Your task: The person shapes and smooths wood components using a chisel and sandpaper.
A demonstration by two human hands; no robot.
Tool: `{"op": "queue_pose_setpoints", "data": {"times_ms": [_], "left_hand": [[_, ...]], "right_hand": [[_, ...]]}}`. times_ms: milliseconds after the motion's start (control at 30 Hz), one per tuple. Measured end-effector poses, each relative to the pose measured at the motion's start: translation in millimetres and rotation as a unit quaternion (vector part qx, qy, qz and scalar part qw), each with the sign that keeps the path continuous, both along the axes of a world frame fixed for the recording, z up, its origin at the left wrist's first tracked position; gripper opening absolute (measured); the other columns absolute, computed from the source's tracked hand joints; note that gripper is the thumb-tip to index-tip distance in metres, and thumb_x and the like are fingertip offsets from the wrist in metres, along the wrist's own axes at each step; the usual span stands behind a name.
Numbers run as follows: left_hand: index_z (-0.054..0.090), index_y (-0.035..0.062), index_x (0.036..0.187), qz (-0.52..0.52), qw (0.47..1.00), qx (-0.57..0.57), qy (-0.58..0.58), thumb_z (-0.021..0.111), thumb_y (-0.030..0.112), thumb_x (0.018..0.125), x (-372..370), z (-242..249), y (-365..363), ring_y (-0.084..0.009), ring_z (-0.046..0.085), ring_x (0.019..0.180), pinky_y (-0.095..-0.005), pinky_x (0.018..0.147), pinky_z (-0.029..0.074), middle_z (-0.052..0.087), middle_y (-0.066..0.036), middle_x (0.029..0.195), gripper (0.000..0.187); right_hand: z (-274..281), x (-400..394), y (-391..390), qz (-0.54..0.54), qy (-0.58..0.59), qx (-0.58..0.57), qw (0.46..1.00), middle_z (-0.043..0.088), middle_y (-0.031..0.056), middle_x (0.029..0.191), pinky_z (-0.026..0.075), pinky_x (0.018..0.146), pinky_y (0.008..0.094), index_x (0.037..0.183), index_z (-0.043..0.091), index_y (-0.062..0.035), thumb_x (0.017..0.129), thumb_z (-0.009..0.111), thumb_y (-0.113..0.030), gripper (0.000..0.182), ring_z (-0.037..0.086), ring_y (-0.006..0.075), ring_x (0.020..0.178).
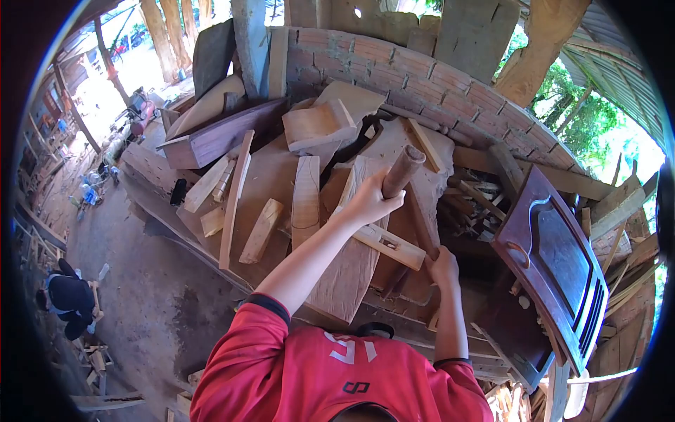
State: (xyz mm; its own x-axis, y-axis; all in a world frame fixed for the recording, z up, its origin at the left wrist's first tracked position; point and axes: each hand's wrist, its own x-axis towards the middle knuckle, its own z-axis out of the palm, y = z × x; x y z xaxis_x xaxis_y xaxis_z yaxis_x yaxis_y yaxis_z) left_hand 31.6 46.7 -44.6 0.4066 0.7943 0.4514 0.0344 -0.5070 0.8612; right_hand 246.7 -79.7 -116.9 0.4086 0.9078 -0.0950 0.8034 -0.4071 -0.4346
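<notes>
My left hand (373, 200) is closed round the lower end of a thick round wooden piece (404, 169). Lower and to the right, my right hand (444, 269) has its fingers wrapped round the near end of a long brown wooden bar (423, 221), which runs up towards the round piece; whether they join is unclear. Between my hands, a pale slotted wooden block (390, 246) lies across a thick plank (344, 274). Left of my left hand is a flat board with a curved pencil line (305, 197).
Wood offcuts (261, 231) and a dark trough-like box (225, 133) lie on the bench. A brick wall (394, 63) stands behind. At right leans a dark panelled door (555, 260). Another person (69, 299) is at far left, on the floor.
</notes>
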Motion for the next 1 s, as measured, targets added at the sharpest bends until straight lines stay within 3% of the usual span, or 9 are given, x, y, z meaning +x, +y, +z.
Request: {"op": "queue_pose_setpoints", "data": {"times_ms": [167, 333, 433, 533, 600, 733, 833, 933, 1000], "left_hand": [[0.05, 0.0033, 0.091, 0.006, 1.0, 0.016, -0.021, 0.062, 0.012, 0.074, 1.9, 0.7, -0.7, -0.0176, 0.05, 0.067, -0.0313, 0.067, 0.042, 0.053, -0.009, 0.071, 0.023], [0.05, 0.0029, 0.091, 0.009, 1.0, 0.019, -0.018, 0.063, 0.012, 0.074, 0.9, -0.8, -1.4, -0.0178, 0.05, 0.068, -0.0315, 0.067, 0.042, 0.053, -0.009, 0.07, 0.023], [0.05, 0.0026, 0.09, 0.011, 0.999, 0.019, -0.023, 0.063, 0.012, 0.074, -0.3, 4.0, -5.8, -0.0179, 0.049, 0.067, -0.0319, 0.066, 0.042, 0.053, -0.01, 0.07, 0.023], [0.05, 0.0024, 0.089, 0.001, 1.0, -0.002, -0.026, 0.064, 0.012, 0.074, 0.3, 2.8, -5.0, -0.018, 0.049, 0.067, -0.0321, 0.066, 0.042, 0.053, -0.01, 0.07, 0.023], [0.05, 0.0023, 0.089, 0.001, 1.0, 0.003, -0.03, 0.064, 0.012, 0.074, 1.5, 1.6, -2.3, -0.0179, 0.049, 0.067, -0.032, 0.066, 0.042, 0.053, -0.01, 0.071, 0.023], [0.049, 0.0019, 0.088, 0.013, 0.999, -0.031, -0.01, 0.064, 0.013, 0.074, 0.6, 7.3, -6.9, -0.0169, 0.049, 0.066, -0.0319, 0.065, 0.042, 0.053, -0.009, 0.071, 0.023], [0.048, 0.0019, 0.091, -0.008, 0.999, 0.001, -0.039, 0.064, 0.015, 0.074, 0.9, -1.0, -1.8, -0.018, 0.05, 0.067, -0.0312, 0.065, 0.042, 0.052, -0.009, 0.07, 0.026], [0.048, 0.0032, 0.094, -0.028, 0.999, -0.009, -0.033, 0.068, 0.025, 0.074, -5.5, -10.4, 3.9, -0.0221, 0.055, 0.076, -0.0325, 0.07, 0.044, 0.055, -0.01, 0.077, 0.036], [0.048, 0.0043, 0.101, 0.012, 0.996, 0.058, 0.064, 0.07, 0.031, 0.072, -23.6, -18.4, 3.5, -0.0245, 0.056, 0.082, -0.0341, 0.075, 0.044, 0.057, -0.011, 0.085, 0.046]], "right_hand": [[-29.0, -5.4, 3.1, 0.053, -0.016, -0.002, 0.998, 0.061, 0.0247, 0.085, 0.046, 0.075, 0.043, 0.094, 0.06, 0.0007, 0.072, 0.061, -0.014, 0.027, 0.058, 0.039, 0.089], [-22.1, 12.6, 10.6, 0.126, 0.103, 0.026, 0.986, 0.059, 0.024, 0.101, 0.042, 0.088, 0.0362, 0.101, 0.059, 0.0026, 0.073, 0.055, -0.009, 0.03, 0.056, 0.034, 0.1], [-22.6, 38.0, 24.1, 0.196, 0.074, 0.031, 0.977, 0.058, 0.023, 0.106, 0.04, 0.092, 0.0396, 0.103, 0.058, 0.0034, 0.075, 0.055, -0.012, 0.032, 0.053, 0.0348, 0.105], [34.5, 29.1, 33.3, 0.106, 0.146, 0.148, 0.972, 0.058, 0.0182, 0.105, 0.039, 0.093, 0.0308, 0.099, 0.057, 0.0027, 0.078, 0.056, -0.006, 0.023, 0.055, 0.0249, 0.104], [63.7, 12.2, 47.2, 0.116, 0.345, 0.283, 0.887, 0.055, 0.0116, 0.111, 0.037, 0.096, 0.0302, 0.107, 0.051, 0.0036, 0.081, 0.058, -0.001, 0.027, 0.052, 0.0178, 0.108], [134.7, -41.6, 64.9, 0.307, 0.421, 0.358, 0.775, 0.047, 0.0154, 0.124, 0.024, 0.106, 0.0355, 0.118, 0.044, 0.0056, 0.076, 0.068, -0.013, 0.052, 0.038, 0.0224, 0.124], [159.8, -84.4, 86.5, 0.338, 0.433, 0.409, 0.729, 0.054, 0.0143, 0.114, 0.033, 0.101, 0.0346, 0.113, 0.048, 0.0045, 0.075, 0.071, -0.017, 0.05, 0.047, 0.0216, 0.115], [165.5, -99.3, 108.6, 0.375, 0.359, 0.316, 0.794, 0.06, 0.0104, 0.09, 0.046, 0.082, 0.0328, 0.101, 0.052, 0.0011, 0.08, 0.064, -0.016, 0.029, 0.06, 0.0218, 0.09], [155.5, -101.3, 122.8, 0.35, 0.538, 0.288, 0.711, 0.056, 0.0033, 0.065, 0.044, 0.057, 0.0268, 0.081, 0.053, -0.0017, 0.081, 0.064, -0.013, 0.016, 0.055, 0.0129, 0.059]]}}
